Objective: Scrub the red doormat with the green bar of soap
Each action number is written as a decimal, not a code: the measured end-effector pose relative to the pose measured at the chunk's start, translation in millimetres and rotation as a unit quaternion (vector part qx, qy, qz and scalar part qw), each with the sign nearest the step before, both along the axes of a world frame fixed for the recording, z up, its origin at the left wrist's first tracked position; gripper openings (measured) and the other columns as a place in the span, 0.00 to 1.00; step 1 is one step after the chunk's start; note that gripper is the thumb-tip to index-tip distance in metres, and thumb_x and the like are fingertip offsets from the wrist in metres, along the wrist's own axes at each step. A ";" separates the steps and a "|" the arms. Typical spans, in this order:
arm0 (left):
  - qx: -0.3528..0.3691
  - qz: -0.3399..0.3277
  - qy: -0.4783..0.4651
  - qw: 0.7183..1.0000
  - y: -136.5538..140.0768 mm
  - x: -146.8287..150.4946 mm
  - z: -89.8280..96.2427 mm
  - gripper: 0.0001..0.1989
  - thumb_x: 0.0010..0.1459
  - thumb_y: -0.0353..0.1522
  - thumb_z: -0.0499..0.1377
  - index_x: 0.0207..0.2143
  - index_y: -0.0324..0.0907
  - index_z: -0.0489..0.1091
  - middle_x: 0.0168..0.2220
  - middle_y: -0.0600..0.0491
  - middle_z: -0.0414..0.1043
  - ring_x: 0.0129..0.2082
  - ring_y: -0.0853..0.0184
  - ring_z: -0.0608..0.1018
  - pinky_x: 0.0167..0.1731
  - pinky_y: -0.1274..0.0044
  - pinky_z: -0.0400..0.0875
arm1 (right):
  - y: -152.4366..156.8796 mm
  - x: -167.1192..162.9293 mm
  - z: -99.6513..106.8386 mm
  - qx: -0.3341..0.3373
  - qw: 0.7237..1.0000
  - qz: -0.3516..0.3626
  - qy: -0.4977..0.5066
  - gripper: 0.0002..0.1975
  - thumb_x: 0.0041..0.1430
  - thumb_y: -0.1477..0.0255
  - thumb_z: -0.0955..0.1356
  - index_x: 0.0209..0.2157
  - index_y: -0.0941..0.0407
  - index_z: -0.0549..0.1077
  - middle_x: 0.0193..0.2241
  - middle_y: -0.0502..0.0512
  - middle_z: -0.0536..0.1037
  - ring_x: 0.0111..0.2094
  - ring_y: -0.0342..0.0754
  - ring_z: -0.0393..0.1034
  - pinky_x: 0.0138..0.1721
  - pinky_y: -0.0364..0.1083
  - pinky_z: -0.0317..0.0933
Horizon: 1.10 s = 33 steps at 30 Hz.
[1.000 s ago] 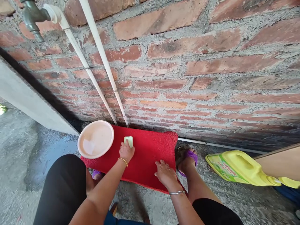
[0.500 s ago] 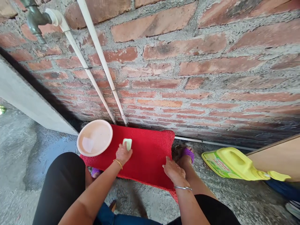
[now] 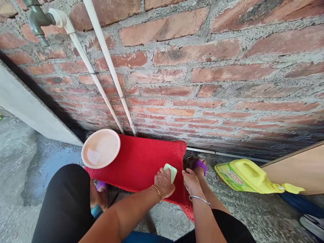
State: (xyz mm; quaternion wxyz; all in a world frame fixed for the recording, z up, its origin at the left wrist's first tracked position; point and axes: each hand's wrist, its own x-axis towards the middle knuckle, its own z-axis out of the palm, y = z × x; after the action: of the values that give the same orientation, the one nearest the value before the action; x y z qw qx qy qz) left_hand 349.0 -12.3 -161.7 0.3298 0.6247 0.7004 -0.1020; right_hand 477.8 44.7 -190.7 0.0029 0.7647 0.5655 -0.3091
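My left hand is closed around a pale green scrub brush with rounded corners. The brush lies against the right part of a red mat, with its underside hidden. At the mat's right edge, my right hand has its fingers curled on the red fabric; part of the grip is out of sight. A pale pink basin of water stands on the mat's left end.
A brick wall with two white pipes and a tap rises behind the mat. On the right lies a yellow detergent jug. A grey slab leans at left above wet concrete. My feet in purple slippers flank the mat.
My left hand has moved the brush right and nearer to me, from the mat's middle towards its right edge. My right hand's fingers have curled in at that edge.
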 end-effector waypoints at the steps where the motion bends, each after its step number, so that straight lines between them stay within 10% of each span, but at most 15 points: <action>1: -0.013 -0.020 -0.018 1.000 -0.8 3.4 1.6 0.41 0.57 0.43 0.56 0.71 0.44 0.49 0.66 0.38 0.58 0.60 0.50 0.70 0.54 0.64 0.69 | 1.6 0.1 4.0 -0.003 0.999 -0.032 0.008 0.28 0.66 0.68 0.54 0.61 0.63 0.69 0.53 0.69 0.77 0.54 0.56 0.74 0.51 0.49 0.68; 11: 0.008 0.115 0.034 0.993 22.5 -40.1 17.3 0.37 0.63 0.42 0.50 0.71 0.39 0.47 0.66 0.36 0.57 0.62 0.53 0.69 0.58 0.67 0.65 | 10.7 -9.9 54.2 0.132 0.957 -0.143 0.216 0.25 0.61 0.63 0.61 0.56 0.57 0.72 0.46 0.60 0.81 0.47 0.53 0.75 0.51 0.49 0.66; 21: -0.030 -0.151 -0.086 0.984 -36.5 5.8 -9.3 0.40 0.57 0.48 0.58 0.70 0.52 0.51 0.67 0.42 0.58 0.60 0.49 0.69 0.56 0.62 0.68 | 10.8 -10.1 21.8 0.035 0.986 -0.081 0.141 0.24 0.62 0.66 0.61 0.57 0.58 0.72 0.47 0.61 0.81 0.51 0.53 0.75 0.53 0.49 0.66; 29: 0.007 0.147 0.128 0.981 -61.5 -157.1 7.2 0.35 0.64 0.43 0.52 0.70 0.46 0.48 0.63 0.40 0.62 0.60 0.55 0.71 0.57 0.69 0.66 | -7.1 -24.7 -4.2 -0.040 0.999 0.013 -0.033 0.30 0.65 0.65 0.59 0.64 0.65 0.65 0.56 0.76 0.73 0.55 0.61 0.72 0.53 0.55 0.66; 33: 0.002 0.231 0.175 0.957 -66.1 -187.4 12.8 0.33 0.65 0.41 0.51 0.70 0.43 0.49 0.61 0.38 0.63 0.59 0.55 0.72 0.55 0.69 0.66 | -11.4 -32.8 -9.8 -0.025 0.997 0.050 -0.056 0.30 0.65 0.66 0.58 0.62 0.68 0.66 0.51 0.77 0.77 0.49 0.61 0.76 0.49 0.55 0.68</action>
State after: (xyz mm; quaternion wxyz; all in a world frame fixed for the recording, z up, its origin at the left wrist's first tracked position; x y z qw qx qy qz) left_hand 161.6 -78.5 -148.9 0.2152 0.4190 0.8726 -0.1293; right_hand 445.0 33.3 -200.6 0.0688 0.7514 0.5937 -0.2797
